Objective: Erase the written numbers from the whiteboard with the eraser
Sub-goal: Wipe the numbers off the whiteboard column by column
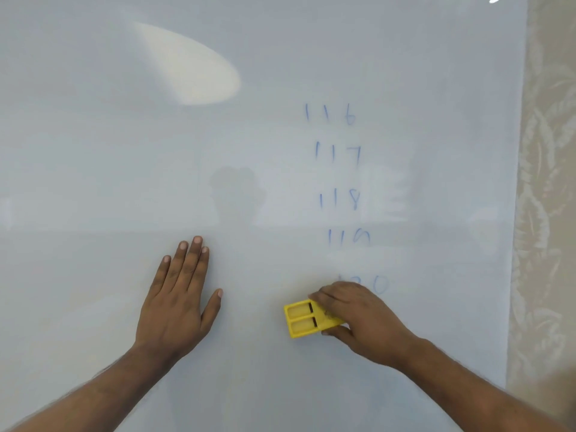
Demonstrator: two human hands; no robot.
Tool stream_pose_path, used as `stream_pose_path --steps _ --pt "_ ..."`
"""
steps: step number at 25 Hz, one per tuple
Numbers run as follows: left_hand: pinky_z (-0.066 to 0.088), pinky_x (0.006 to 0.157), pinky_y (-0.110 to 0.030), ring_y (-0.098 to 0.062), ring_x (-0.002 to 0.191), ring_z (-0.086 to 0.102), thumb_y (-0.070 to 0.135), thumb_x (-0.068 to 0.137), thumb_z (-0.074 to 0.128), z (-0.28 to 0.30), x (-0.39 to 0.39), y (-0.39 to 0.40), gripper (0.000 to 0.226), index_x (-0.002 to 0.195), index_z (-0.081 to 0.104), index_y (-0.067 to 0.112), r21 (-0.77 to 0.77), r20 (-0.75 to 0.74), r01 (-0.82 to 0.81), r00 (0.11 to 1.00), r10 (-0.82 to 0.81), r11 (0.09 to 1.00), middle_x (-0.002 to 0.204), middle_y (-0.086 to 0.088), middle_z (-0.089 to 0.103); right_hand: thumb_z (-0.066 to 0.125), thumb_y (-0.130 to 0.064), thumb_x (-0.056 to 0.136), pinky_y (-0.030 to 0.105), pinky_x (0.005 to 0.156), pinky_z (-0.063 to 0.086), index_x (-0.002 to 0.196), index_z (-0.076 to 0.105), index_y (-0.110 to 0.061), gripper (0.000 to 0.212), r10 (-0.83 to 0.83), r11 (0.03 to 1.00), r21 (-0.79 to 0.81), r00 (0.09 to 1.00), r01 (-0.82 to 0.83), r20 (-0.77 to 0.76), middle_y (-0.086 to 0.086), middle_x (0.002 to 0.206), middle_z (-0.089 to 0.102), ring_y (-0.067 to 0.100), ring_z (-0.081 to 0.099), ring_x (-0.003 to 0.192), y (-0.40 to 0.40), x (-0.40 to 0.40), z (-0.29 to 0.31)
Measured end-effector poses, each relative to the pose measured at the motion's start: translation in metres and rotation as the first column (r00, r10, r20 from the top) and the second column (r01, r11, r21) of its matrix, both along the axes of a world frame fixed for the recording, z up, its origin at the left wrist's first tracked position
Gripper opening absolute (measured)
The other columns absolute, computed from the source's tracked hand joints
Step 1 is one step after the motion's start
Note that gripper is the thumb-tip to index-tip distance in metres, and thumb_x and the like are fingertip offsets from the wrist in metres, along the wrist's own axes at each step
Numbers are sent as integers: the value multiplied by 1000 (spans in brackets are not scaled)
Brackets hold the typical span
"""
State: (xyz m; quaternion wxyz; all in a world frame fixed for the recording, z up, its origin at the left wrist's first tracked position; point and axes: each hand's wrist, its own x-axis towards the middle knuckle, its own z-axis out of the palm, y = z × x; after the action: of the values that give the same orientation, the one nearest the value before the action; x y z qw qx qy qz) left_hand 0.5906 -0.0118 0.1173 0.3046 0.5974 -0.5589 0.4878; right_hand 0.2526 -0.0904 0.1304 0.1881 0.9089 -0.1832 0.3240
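Right grip [358, 319] clamps yellow eraser [304, 319] | left grip [177, 294] spread flat, whiteboard [124, 151] | patterned wall [545, 182]

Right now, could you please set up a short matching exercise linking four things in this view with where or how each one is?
Column one:
1. left hand
2. eraser
3. 116
4. 120

Column two:
A. top of the column of blue numbers
B. partly hidden behind the right hand
C. flat and open on the whiteboard
D. yellow, held in the right hand's grip

Pairs: 1-C, 2-D, 3-A, 4-B
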Motion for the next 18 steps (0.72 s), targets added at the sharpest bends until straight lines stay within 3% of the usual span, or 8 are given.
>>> stream_pose_path --steps 8,11,18 --pt "8 128 -41 -22 157 7 50 100 31 119 -36 -14 75 160 13 9 -65 59 69 996 -65 995 169 -7 12 71 -35 85 32 93 44 135 50 -17 57 -31 984 -162 972 71 235 0 123 60 22 54 110 -4 -14 109" --pt "7 128 -40 -21 157 5 52 101 28 161 -50 -20 75 160 11 10 -92 73 64 996 -57 994 169 -5 10 70 -36 86 40 88 47 140 45 -19 62 -42 978 -180 946 104 322 1 120 59 24 54 105 -11 -24 144" --pt "6 128 -39 -19 157 4 55 100 22 226 -71 -40 76 160 10 10 -147 74 49 997 -38 988 169 -3 8 66 -35 88 40 83 46 143 40 -17 64 -124 945 -205 858 256 499 5 116 56 27 52 98 -39 -46 207"
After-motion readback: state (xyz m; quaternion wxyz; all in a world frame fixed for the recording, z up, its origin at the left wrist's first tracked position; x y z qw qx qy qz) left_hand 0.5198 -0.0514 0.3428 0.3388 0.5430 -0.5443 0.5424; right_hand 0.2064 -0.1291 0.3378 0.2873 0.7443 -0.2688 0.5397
